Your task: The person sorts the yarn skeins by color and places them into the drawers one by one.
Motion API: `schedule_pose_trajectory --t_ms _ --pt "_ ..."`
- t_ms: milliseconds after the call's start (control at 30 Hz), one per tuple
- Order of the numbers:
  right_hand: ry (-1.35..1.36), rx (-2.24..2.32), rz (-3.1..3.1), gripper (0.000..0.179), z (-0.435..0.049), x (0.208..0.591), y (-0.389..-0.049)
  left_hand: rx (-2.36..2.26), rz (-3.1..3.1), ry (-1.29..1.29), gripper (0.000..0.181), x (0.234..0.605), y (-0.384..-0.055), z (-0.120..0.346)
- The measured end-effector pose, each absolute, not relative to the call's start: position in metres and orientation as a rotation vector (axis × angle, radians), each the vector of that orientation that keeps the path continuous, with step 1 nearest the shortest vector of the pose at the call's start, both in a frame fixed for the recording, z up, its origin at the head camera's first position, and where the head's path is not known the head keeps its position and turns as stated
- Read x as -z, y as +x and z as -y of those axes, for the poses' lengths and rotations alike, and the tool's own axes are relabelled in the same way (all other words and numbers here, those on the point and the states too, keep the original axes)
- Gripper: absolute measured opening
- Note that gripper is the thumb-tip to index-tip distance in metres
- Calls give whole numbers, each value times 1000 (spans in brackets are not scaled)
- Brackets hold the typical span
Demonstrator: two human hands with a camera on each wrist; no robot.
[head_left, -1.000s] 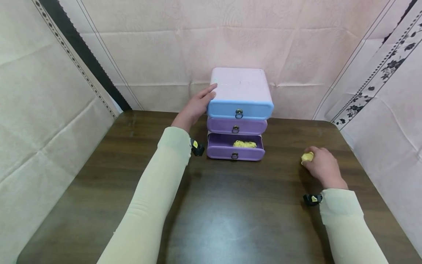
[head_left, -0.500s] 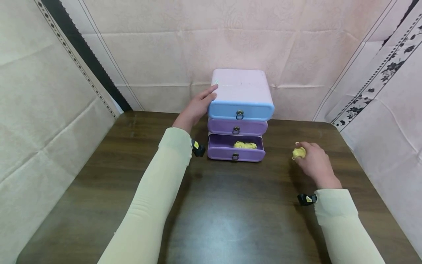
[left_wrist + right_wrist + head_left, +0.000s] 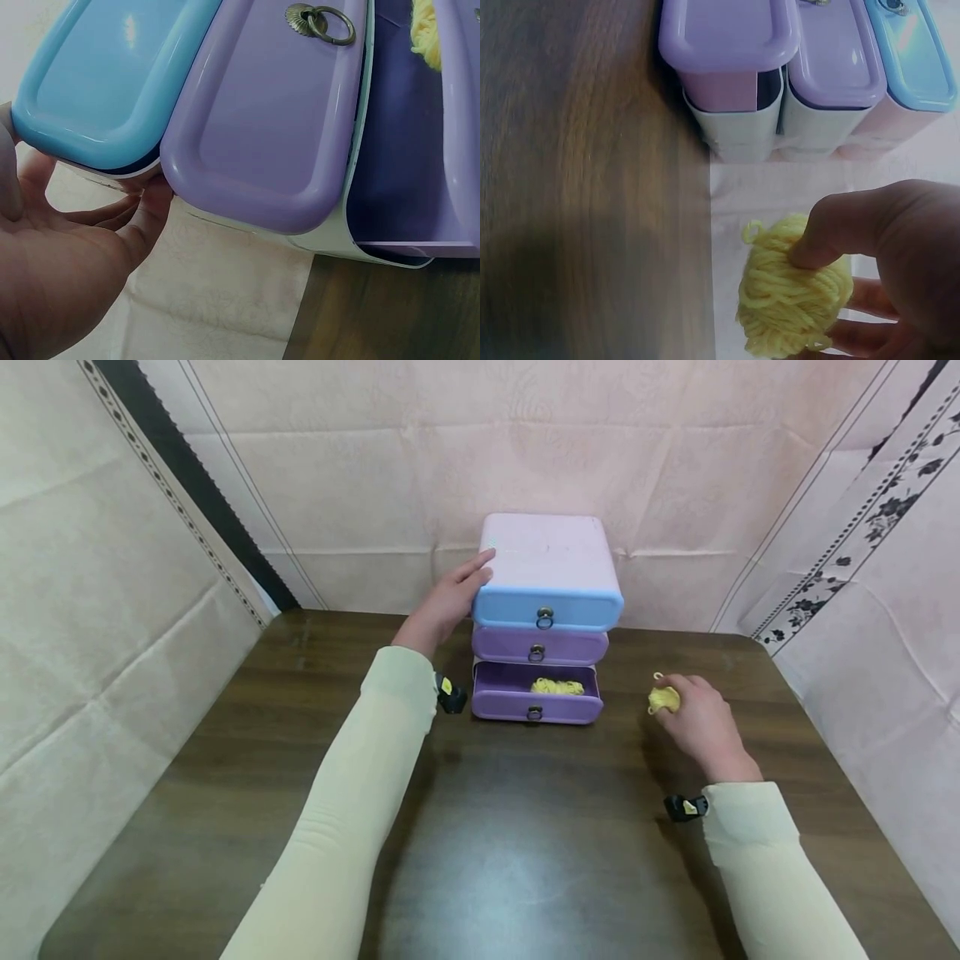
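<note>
A three-tier drawer cabinet (image 3: pixel 551 556) has a blue top drawer (image 3: pixel 577 610), a purple middle drawer (image 3: pixel 577 646) and a purple bottom drawer (image 3: pixel 495 706), which is pulled out. A yellow yarn bundle (image 3: pixel 557 687) lies inside the bottom one. My left hand (image 3: pixel 444 608) grips the cabinet's upper left side; in the left wrist view, its fingers (image 3: pixel 146 217) reach under the blue drawer's end. Off to the right of the cabinet, my right hand (image 3: pixel 701 722) holds a ball of yellow yarn (image 3: pixel 791 296) between thumb and fingers, a small loop sticking out.
The cabinet stands at the back of a dark wooden table (image 3: pixel 480 843), in front of a pale cloth backdrop (image 3: pixel 337 485). Cloth also hangs on both sides. Each drawer front carries a ring pull, such as the bottom drawer's ring (image 3: pixel 534 713).
My right hand has moved left toward the cabinet with the ball of yarn, a little farther from me. The left hand has stayed on the cabinet.
</note>
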State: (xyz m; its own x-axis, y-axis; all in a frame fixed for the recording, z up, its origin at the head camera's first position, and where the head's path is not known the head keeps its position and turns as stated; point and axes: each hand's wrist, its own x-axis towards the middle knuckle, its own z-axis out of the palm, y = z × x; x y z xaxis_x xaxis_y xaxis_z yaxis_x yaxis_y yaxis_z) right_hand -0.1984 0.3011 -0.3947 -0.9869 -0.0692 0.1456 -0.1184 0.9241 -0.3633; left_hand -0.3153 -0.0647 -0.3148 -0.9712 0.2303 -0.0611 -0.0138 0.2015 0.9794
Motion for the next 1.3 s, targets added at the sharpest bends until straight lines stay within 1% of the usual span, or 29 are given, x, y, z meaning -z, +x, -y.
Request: schedule_pose_trajectory --t_ms 633,900,1067,1300 --pt "201 -611 2931 40 -274 381 -206 -1877 -2281 200 39 312 -320 65" --pt "233 -614 2885 39 -265 382 -206 -1860 -2291 191 39 315 -318 65" --pt "258 -591 2857 37 -261 382 -204 -1818 -2309 199 42 313 -313 65" --pt "293 -608 2794 37 -255 380 -206 -1783 -2307 188 46 295 -294 63"
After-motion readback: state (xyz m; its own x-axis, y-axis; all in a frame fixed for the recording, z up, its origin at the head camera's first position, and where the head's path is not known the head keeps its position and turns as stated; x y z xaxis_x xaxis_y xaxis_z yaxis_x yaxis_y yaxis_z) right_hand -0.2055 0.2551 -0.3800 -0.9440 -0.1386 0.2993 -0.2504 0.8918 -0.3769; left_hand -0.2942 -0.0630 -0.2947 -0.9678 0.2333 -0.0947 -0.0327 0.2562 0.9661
